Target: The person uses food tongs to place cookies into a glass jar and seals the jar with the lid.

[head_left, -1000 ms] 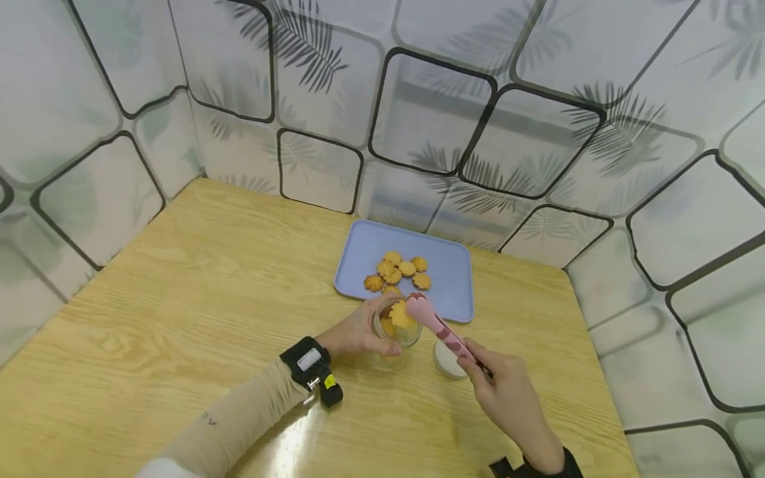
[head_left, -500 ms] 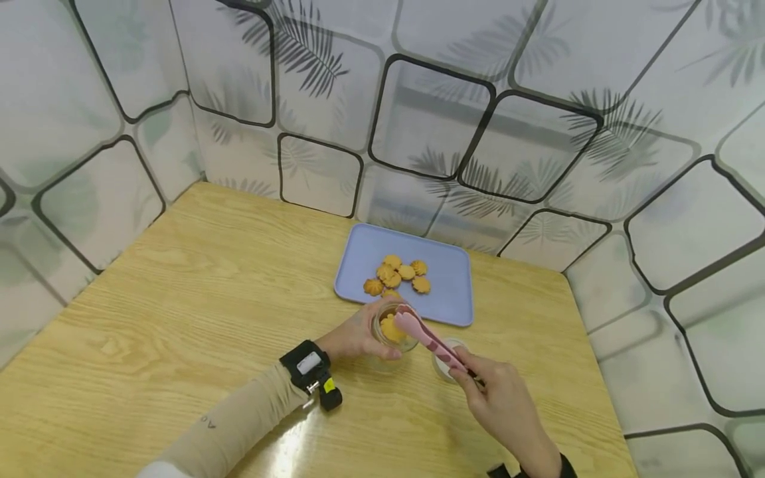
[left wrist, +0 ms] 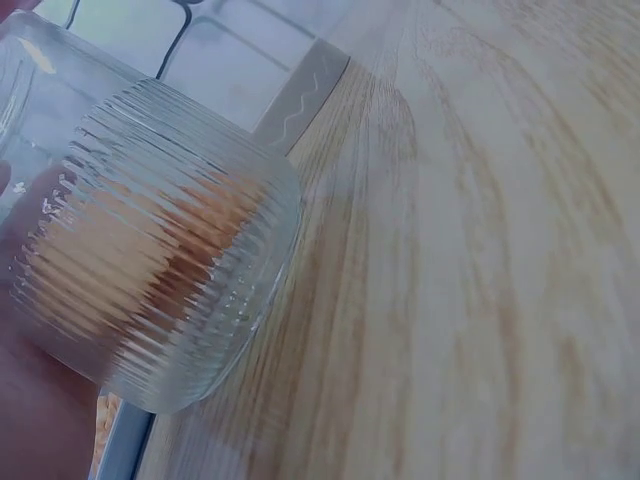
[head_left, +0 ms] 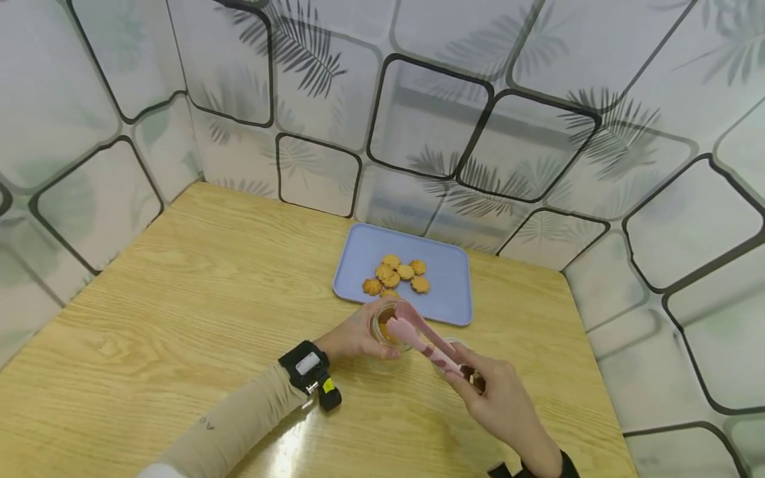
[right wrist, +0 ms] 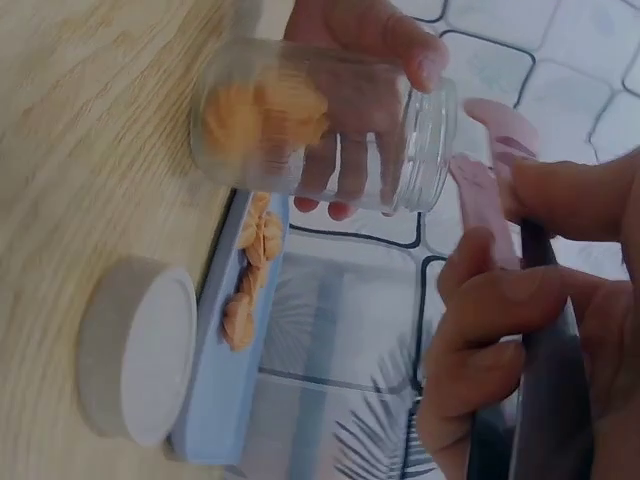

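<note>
My left hand grips a clear glass jar around its side. In the left wrist view the jar's ribbed wall shows, with cookies behind the glass. Pink tongs are held by my right hand; their two tips stand apart, over the jar's mouth. Between those tips I see no cookie. A white round lid lies on the table just beyond the tongs, mostly covered by them in the head view.
Behind the jar lies a blue tray with several scalloped cookies on it. The wooden table meets patterned curtain walls at the back and sides.
The tongs, which held a cookie over the jar, dipped to its mouth and spread apart. That cookie has dropped into the jar. My left hand stays almost in place.
</note>
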A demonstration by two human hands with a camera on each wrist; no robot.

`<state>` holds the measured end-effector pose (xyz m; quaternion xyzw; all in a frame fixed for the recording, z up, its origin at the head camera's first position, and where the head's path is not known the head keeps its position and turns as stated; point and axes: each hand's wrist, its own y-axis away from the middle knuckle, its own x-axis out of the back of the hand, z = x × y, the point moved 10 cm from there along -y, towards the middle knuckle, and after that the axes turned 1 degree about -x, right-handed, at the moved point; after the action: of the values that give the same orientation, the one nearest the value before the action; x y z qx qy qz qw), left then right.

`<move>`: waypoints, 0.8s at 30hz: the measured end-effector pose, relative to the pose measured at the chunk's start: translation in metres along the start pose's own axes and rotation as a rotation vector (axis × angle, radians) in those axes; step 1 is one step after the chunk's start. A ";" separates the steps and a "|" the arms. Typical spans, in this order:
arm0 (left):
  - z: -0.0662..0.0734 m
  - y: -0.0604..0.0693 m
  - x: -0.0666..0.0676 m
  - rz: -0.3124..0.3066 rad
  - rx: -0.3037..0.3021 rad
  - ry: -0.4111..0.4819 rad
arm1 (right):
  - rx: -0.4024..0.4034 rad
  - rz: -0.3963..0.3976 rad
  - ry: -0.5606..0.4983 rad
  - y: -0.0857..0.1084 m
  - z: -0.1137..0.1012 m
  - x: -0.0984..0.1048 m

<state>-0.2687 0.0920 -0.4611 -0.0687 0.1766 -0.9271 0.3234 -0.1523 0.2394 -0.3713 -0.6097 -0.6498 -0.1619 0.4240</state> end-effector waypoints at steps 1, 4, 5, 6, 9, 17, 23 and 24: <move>-0.001 0.000 0.000 0.003 0.003 -0.001 | -0.008 0.012 -0.034 -0.002 0.004 0.001; 0.000 -0.001 0.000 0.005 -0.010 0.011 | -0.068 0.058 -0.061 -0.012 0.021 0.007; 0.001 -0.001 -0.001 0.002 -0.019 0.021 | -0.096 0.065 -0.029 -0.016 0.028 0.007; 0.002 -0.002 -0.001 -0.002 -0.026 0.032 | -0.127 0.059 0.009 -0.020 0.035 0.006; 0.002 -0.002 -0.002 -0.005 -0.032 0.029 | -0.205 -0.030 0.157 -0.032 0.056 -0.006; 0.006 -0.005 -0.004 -0.011 -0.070 -0.006 | -0.129 -0.177 0.322 -0.058 0.074 -0.042; 0.007 -0.004 -0.004 -0.014 -0.066 0.019 | -0.162 -0.215 0.316 -0.068 0.080 -0.058; 0.007 -0.003 -0.004 -0.013 -0.066 0.016 | -0.176 -0.223 0.312 -0.069 0.081 -0.061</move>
<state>-0.2659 0.0947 -0.4534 -0.0733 0.2093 -0.9234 0.3134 -0.2519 0.2445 -0.4435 -0.5363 -0.6232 -0.3561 0.4441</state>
